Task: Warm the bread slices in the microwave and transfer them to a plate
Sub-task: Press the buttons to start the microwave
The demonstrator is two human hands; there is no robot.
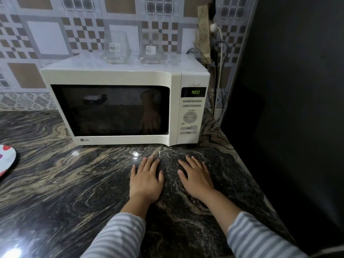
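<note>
Hands lie flat on the dark stone counter (55,183), side by side: left hand (145,180) and right hand (197,176), fingers straight, holding nothing, probably idle while waiting. Just beyond them stands the microwave (119,108), door closed, its display (195,92) reading 1:00. Bread cannot be made out behind the dark glass; likely it sits inside. A plate (6,159) waits at the counter's left edge, well apart, presumably for the warmed slices. Two glass containers (116,47) rest on the microwave's top.

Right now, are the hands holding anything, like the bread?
Nothing is held. The left hand and right hand both lie flat, fingers straight, on the dark countertop in front of the closed microwave.
</note>
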